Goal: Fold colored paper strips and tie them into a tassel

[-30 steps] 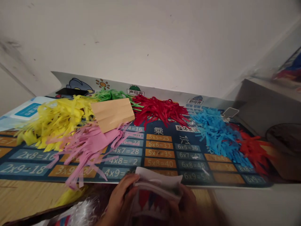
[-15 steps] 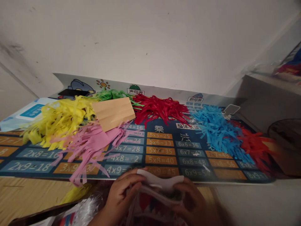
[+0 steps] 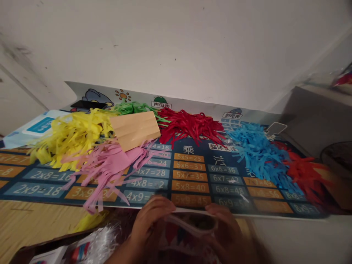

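At the bottom centre, my left hand has its fingers closed on the left edge of a clear plastic bag with a pale rim. My right hand grips the right side of the same rim and is partly in shadow. The bag's mouth gapes between my hands, and blurred red shapes show through its front. Beyond them on the printed mat lie fringed strips in pink, yellow, green, red and blue. A tan paper piece rests on the pink strips.
A wipes packet and a dark phone lie at the back left. Orange-red strips are at the right, near a grey box. Clear crinkled plastic sits in an open box at the lower left.
The bag's pale rim, raised like a flap before, now shows as a thin edge. The view has shifted slightly, and both hands still hold the rim.
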Demonstrator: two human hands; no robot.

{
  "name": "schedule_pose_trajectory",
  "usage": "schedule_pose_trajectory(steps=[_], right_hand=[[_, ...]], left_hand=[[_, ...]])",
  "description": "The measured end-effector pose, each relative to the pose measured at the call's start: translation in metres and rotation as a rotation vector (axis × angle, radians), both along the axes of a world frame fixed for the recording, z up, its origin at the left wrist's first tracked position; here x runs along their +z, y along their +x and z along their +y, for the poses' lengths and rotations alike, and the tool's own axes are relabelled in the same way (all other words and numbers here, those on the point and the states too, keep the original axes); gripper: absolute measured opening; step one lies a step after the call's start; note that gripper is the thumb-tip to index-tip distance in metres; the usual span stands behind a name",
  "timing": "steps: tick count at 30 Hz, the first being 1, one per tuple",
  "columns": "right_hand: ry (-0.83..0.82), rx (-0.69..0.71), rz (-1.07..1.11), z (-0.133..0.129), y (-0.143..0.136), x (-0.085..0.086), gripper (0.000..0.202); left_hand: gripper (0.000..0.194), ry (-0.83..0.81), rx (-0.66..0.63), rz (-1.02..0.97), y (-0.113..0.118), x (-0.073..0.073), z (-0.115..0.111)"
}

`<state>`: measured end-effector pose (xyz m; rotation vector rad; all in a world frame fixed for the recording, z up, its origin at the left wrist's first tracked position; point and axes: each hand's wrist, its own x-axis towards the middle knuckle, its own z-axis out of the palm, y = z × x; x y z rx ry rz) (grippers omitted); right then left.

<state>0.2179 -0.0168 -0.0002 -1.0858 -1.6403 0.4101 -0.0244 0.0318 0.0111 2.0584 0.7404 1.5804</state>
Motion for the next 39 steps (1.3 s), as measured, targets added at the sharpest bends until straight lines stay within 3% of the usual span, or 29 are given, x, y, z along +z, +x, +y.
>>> schedule_pose_trajectory(steps=[3, 6, 9, 14, 19, 24, 27, 32, 34, 39], right_hand=[[-0.044, 0.080, 0.156, -0.001, -0.006, -0.002, 0.034], [-0.173, 0.062, 0.153, -0.006, -0.005, 0.001, 0.027], [-0.360, 0.011, 0.071, -0.009, 0.000, 0.009, 0.017], [-0.484, 0.056, 0.008, -0.009, 0.008, 0.026, 0.027], [-0.525, 0.023, 0.022, -0.012, 0.007, 0.029, 0.025], [-0.487, -0.034, -0.034, -0.017, 0.007, 0.027, 0.021], [-0.437, -0.011, -0.128, -0.013, 0.009, 0.041, 0.016], [-0.247, 0.325, -0.538, 0.012, -0.009, 0.085, 0.018], [-0.233, 0.425, -0.634, 0.022, -0.021, 0.093, 0.019], [-0.132, 0.452, -0.693, 0.030, -0.027, 0.079, 0.021]], left_hand=[[0.022, -0.019, -0.044, 0.027, 0.002, 0.003, -0.004], [0.018, -0.115, -0.066, 0.034, 0.002, 0.002, -0.015], [0.016, -0.288, 0.020, 0.029, 0.002, 0.002, -0.024], [0.022, -0.642, 0.104, 0.219, 0.002, 0.018, -0.030], [0.019, -0.696, 0.152, 0.238, 0.004, 0.030, -0.033], [0.014, -0.675, 0.133, 0.214, 0.004, 0.028, -0.036], [0.013, -0.658, 0.123, 0.215, 0.004, 0.027, -0.037], [0.014, -0.556, 0.074, 0.270, 0.009, 0.031, -0.038], [0.017, -0.567, 0.046, 0.276, 0.012, 0.034, -0.040], [0.030, -0.748, -0.049, 0.177, 0.010, 0.044, -0.045]])
